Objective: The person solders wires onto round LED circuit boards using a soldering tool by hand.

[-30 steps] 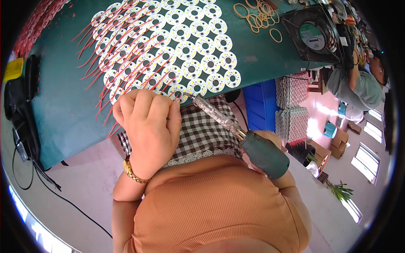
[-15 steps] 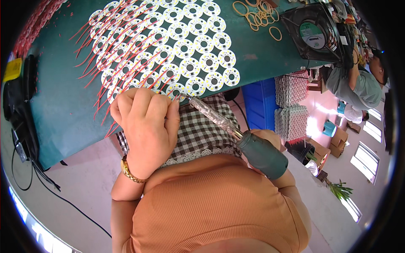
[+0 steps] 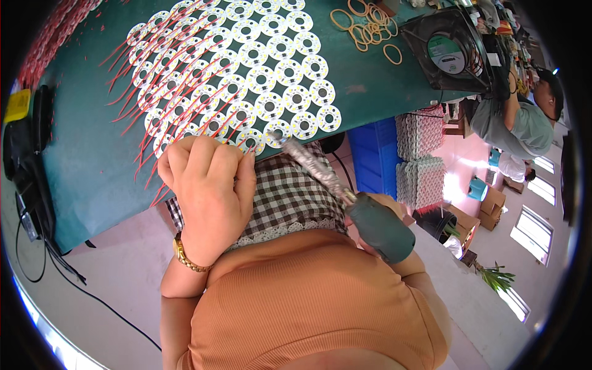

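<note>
Rows of round white LED boards [image 3: 269,106] lie edge to edge on the green tabletop, many with thin red wires [image 3: 132,111] trailing to the left. My left hand [image 3: 206,176] rests at the near edge of the boards, thumb and fingers pinched on a red wire over a near-row board [image 3: 250,141]. The fingers mostly cover the wire. A soldering iron [image 3: 317,172] with a dark green handle and silvery shaft is gripped by my right hand [image 3: 394,207], partly hidden behind the handle. Its tip hangs over the neighbouring board, just right of my left fingertips; contact is unclear.
Rubber bands [image 3: 370,28] and a black fan [image 3: 445,52] sit at the table's far right. Beyond the edge stand a blue bin [image 3: 372,154] and stacked boards [image 3: 421,182]. Black cables [image 3: 49,246] hang at left. Another person [image 3: 515,126] sits at far right.
The iron's tip has moved off the board beside my left fingers, slightly right and away. My left hand stays pinched at that board. The whole view has shifted slightly.
</note>
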{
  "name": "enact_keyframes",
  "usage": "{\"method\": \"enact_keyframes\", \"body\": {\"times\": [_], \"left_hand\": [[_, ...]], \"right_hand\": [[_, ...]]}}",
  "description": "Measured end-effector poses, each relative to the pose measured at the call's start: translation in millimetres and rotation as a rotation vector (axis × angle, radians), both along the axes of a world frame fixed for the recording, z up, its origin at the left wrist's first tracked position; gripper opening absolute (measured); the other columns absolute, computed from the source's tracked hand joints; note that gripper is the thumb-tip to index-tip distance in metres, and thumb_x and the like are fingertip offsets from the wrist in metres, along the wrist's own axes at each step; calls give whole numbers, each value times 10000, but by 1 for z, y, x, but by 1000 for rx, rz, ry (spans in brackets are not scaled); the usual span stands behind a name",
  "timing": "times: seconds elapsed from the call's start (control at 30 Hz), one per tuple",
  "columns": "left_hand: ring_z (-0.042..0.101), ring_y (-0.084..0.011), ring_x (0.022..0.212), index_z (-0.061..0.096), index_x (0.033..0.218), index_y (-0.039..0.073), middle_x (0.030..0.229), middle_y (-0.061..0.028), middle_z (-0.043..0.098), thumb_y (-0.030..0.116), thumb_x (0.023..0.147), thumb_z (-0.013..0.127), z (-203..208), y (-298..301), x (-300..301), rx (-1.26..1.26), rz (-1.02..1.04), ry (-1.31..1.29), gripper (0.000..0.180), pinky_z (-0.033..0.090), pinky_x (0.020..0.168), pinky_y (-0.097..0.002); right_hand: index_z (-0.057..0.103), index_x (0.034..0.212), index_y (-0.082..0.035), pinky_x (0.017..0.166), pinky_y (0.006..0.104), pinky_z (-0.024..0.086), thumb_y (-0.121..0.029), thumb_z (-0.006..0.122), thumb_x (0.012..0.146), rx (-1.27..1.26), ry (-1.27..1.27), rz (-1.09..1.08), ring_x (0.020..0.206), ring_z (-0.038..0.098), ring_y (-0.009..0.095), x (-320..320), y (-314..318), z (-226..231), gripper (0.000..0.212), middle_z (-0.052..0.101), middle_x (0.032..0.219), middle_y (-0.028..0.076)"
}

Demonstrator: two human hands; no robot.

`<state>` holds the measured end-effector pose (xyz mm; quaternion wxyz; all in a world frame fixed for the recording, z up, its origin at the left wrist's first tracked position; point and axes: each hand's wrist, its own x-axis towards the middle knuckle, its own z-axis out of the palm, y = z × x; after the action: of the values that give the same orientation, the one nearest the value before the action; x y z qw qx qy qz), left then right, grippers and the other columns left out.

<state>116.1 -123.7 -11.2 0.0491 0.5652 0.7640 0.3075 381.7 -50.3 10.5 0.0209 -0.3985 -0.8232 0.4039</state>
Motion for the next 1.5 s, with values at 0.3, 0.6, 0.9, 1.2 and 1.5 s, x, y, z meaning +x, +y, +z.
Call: {"method": "enact_keyframes", "body": {"times": [0.3, 0.6, 0.9, 1.2, 1.5], "left_hand": [[523, -248, 830, 626, 860, 67, 853, -53, 570, 24, 800, 683, 8, -3, -7, 151, 72, -139, 93, 364, 778, -366], [558, -236, 628, 625, 826, 61, 728, -57, 584, -18, 759, 699, 16, 18, 4, 2, -69, -304, 128, 391, 557, -353], [513, -237, 535, 566, 706, 55, 623, -58, 519, -28, 699, 687, 12, 29, 5, -18, -24, -323, 147, 382, 499, -364], [503, -237, 535, 563, 715, 60, 617, -57, 504, -25, 694, 695, 13, 29, 5, -31, -2, -297, 158, 375, 491, -363], [495, -101, 519, 604, 772, 28, 700, -37, 570, -51, 743, 673, 13, 26, 1, -74, -22, -286, 108, 400, 488, -261]], "right_hand": [[700, 813, -148, 591, 360, 491, -386, 673, 807, -262, -386, -206, 652, 640, 271, -5, 6, 11, 239, 643, 692, 82], [690, 815, -143, 596, 359, 484, -366, 686, 788, -266, -421, -229, 659, 627, 272, -7, 3, 12, 225, 644, 709, 87], [690, 823, -156, 593, 349, 494, -274, 721, 737, -118, -209, -138, 667, 645, 275, 4, 1, 0, 149, 659, 717, 64], [673, 958, -53, 583, 335, 513, -220, 779, 683, 98, 47, 118, 649, 674, 265, 19, 13, -16, 338, 688, 758, 86], [647, 940, 6, 546, 315, 504, -168, 782, 676, 94, 171, 198, 607, 660, 256, 21, 17, -15, 343, 669, 751, 108]]}}
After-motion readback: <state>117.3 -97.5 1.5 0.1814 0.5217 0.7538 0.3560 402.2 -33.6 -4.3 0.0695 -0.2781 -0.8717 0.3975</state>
